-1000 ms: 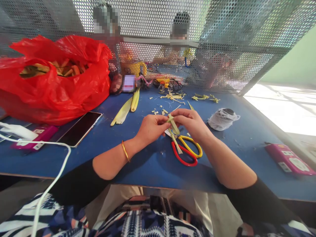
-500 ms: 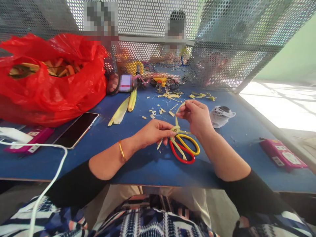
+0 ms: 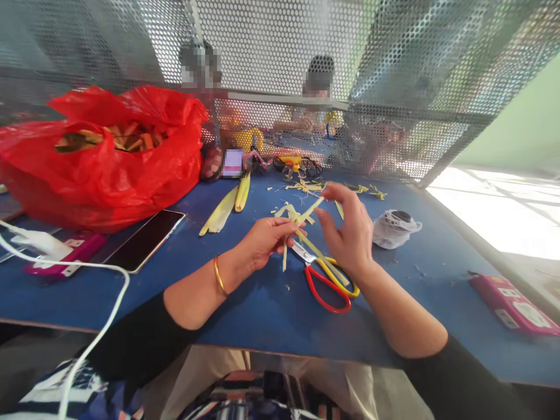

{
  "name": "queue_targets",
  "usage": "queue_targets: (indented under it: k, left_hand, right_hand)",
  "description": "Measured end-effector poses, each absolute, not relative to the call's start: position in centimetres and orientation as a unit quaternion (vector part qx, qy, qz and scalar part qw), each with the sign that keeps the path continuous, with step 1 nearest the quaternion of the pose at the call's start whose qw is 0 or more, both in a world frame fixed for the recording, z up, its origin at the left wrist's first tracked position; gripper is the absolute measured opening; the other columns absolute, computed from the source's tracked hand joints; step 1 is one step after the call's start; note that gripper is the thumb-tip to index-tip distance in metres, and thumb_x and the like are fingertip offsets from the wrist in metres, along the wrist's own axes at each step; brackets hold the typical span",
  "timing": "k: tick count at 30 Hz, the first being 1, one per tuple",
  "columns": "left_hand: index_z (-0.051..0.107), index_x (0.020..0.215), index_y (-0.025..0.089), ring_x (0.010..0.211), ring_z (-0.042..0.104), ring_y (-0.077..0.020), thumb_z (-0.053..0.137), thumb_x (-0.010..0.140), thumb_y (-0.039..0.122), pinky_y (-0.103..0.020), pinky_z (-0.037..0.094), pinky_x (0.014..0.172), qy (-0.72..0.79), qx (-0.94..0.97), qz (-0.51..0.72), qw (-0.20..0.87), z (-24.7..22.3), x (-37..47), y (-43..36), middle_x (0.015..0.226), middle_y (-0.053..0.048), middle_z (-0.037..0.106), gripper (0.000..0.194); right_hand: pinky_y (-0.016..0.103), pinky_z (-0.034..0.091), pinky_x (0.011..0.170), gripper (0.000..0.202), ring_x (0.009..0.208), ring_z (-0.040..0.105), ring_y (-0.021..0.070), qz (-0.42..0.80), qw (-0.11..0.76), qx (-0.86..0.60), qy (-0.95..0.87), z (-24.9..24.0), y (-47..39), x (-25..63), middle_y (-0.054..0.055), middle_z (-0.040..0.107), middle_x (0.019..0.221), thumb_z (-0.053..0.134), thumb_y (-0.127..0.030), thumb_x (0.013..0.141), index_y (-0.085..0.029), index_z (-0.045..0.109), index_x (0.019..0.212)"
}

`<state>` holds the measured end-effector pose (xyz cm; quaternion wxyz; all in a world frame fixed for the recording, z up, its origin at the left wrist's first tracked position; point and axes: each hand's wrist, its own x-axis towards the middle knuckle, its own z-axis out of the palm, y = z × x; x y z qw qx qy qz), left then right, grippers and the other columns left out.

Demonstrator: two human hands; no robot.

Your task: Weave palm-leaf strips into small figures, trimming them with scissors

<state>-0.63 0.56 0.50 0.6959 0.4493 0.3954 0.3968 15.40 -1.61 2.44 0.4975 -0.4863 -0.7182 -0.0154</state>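
Observation:
My left hand [image 3: 266, 240] pinches a knot of pale green leaf strips [image 3: 298, 217] between thumb and fingers; strip ends hang below and stretch toward the lower right. Just right of it is my right hand [image 3: 347, 227], thumb and index finger apart, with the upper end of one strip near the index fingertip. Whether that finger touches the strip is unclear. Scissors [image 3: 327, 286] with one red and one yellow handle lie on the blue table [image 3: 245, 315] beneath the strips, their blades partly under my left fingers.
A red bag [image 3: 144, 186] of husks stands at left, beside a black phone [image 3: 146, 239]. Yellow-green husks [image 3: 223, 211], scraps, a white-wrapped roll [image 3: 394, 228] and a magenta box [image 3: 514, 303] lie around. Behind a perforated screen [image 3: 280, 35] are people.
My right thumb and index finger have parted from their pinch on the strip. The strips have turned in my left hand, and more of the scissors' blades shows. The view has shifted upward.

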Motion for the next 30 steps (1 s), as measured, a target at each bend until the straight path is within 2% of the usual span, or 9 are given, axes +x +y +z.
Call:
queue_targets:
  k: [2,6,9,13,16,18,22,27,30]
  left_hand:
    - [0.074,0.074,0.014,0.048,0.049,-0.0036,0.078,0.066,0.028,-0.016,0.025,0.037,0.404,0.408,0.444,0.688,0.6,-0.7,0.9,0.075,-0.005,0.07,0.017]
    - [0.073,0.069,0.013,0.048,0.048,-0.0036,0.079,0.064,0.027,-0.016,0.026,0.038,0.406,0.377,0.471,0.686,0.6,-0.7,1.2,0.072,-0.005,0.069,0.017]
    - [0.073,0.069,0.013,0.051,0.051,-0.0041,0.08,0.061,0.02,-0.017,0.027,0.04,0.403,0.376,0.469,0.69,0.5,-0.6,1.1,0.078,-0.006,0.071,0.013]
    - [0.074,0.07,0.013,0.054,0.058,-0.0064,0.077,0.066,0.016,-0.017,0.022,0.038,0.423,0.343,0.472,0.693,0.3,-0.6,1.0,0.079,-0.006,0.072,0.006]
    - [0.072,0.069,0.014,0.057,0.061,-0.0077,0.073,0.072,0.017,-0.016,0.018,0.036,0.423,0.312,0.479,0.703,0.3,-0.6,1.2,0.073,-0.004,0.07,0.005]
    - [0.072,0.068,0.013,0.053,0.057,-0.0065,0.071,0.075,0.016,-0.016,0.023,0.037,0.409,0.31,0.475,0.714,0.3,-0.6,1.2,0.064,-0.003,0.066,0.007]
    - [0.071,0.07,0.011,0.055,0.058,-0.0072,0.072,0.072,0.01,-0.017,0.041,0.05,0.357,0.291,0.438,0.772,0.3,-0.4,1.1,0.062,-0.002,0.065,0.003]
    - [0.069,0.067,0.011,0.041,0.043,-0.0021,0.082,0.06,0.01,-0.016,0.024,0.039,0.359,0.301,0.421,0.777,0.0,-0.2,1.1,0.053,0.004,0.056,0.015]
    - [0.07,0.069,0.011,0.051,0.054,-0.0056,0.082,0.062,0.014,-0.016,0.036,0.045,0.362,0.322,0.433,0.76,-0.2,-0.3,1.1,0.062,-0.001,0.063,0.015]
  right_hand:
    - [0.037,0.043,0.082,0.023,0.082,0.064,0.0206,-0.029,0.438,-0.506,-0.743,2.5,-2.2,15.1,0.007,0.071,0.083,0.049,-0.037,0.092,-0.022,0.062,0.081]
    - [0.028,0.038,0.06,0.026,0.06,0.059,0.0152,0.093,0.316,-0.562,-0.759,2.1,-2.2,14.6,0.001,0.07,0.07,0.059,-0.046,0.085,-0.023,0.064,0.073]
    - [0.025,0.032,0.053,0.022,0.052,0.051,0.0129,0.122,0.277,-0.579,-0.758,1.7,-1.8,14.7,-0.003,0.063,0.059,0.06,-0.039,0.083,-0.023,0.061,0.067]
    - [0.028,0.035,0.062,0.021,0.053,0.05,0.0137,-0.023,0.244,-0.543,-0.803,1.7,-1.9,15.0,-0.002,0.061,0.057,0.057,-0.024,0.086,-0.022,0.06,0.065]
    - [0.034,0.037,0.076,0.018,0.069,0.056,0.0181,-0.225,0.238,-0.44,-0.836,1.7,-2.2,14.7,0.005,0.068,0.076,0.05,-0.017,0.092,-0.019,0.067,0.085]
    - [0.034,0.037,0.079,0.023,0.075,0.056,0.0193,-0.299,0.208,-0.341,-0.866,1.6,-2.2,14.3,0.006,0.068,0.082,0.044,-0.014,0.095,-0.018,0.066,0.099]
    - [0.034,0.038,0.08,0.027,0.08,0.056,0.0197,-0.342,0.161,-0.253,-0.891,0.9,-2.0,13.7,0.006,0.066,0.082,0.039,-0.012,0.097,-0.017,0.066,0.095]
    - [0.034,0.037,0.079,0.029,0.077,0.056,0.0195,-0.333,0.165,-0.26,-0.891,0.4,-1.9,13.7,0.005,0.065,0.077,0.04,-0.011,0.096,-0.017,0.063,0.08]
    - [0.032,0.037,0.08,0.03,0.074,0.057,0.0175,-0.292,0.216,-0.26,-0.895,0.4,-1.9,13.7,0.003,0.065,0.074,0.038,-0.009,0.096,-0.017,0.061,0.078]
